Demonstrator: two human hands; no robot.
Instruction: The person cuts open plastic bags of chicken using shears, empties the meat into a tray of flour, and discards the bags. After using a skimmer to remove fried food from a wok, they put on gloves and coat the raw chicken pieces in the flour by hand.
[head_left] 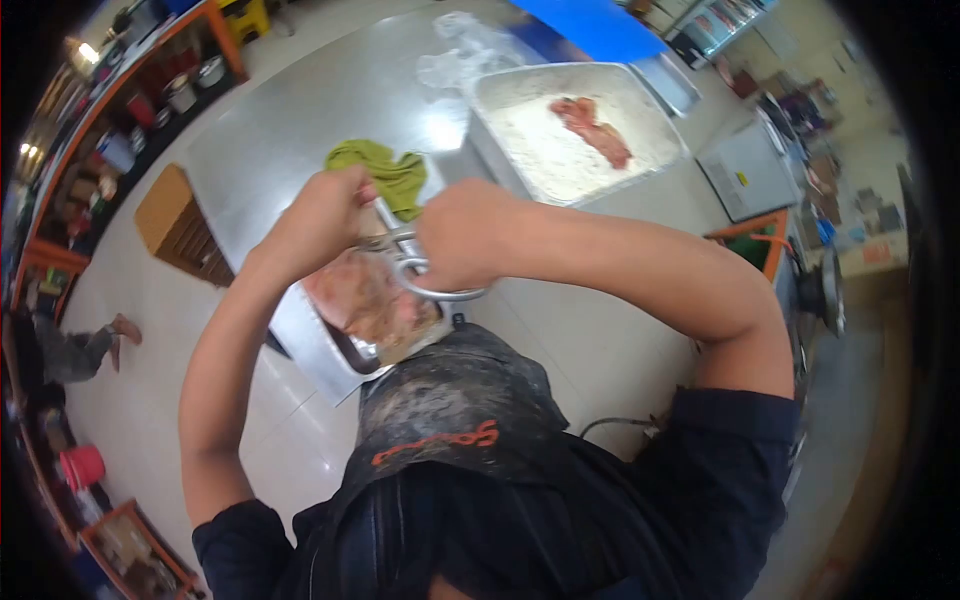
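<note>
My right hand (465,235) is closed around metal scissors (412,275), whose ring-shaped handles stick out below the fingers. My left hand (325,210) is closed at the fingertips beside the scissors; what it pinches is hidden and blurred. Beneath both hands, raw meat (365,295) lies in a metal pan (345,375) at the table's near end, against my apron. Just beyond my hands is a crumpled green cloth (385,170). To the right, a tub (490,135) of white flour (540,150) has a piece of raw meat (592,130) lying on it.
The steel table (270,130) stretches away from me, with crumpled clear plastic (465,50) near its far end. A blue board (590,25) is behind the tub. At left stand a wooden stool (175,225) and shelves; another person's leg (90,345) shows there.
</note>
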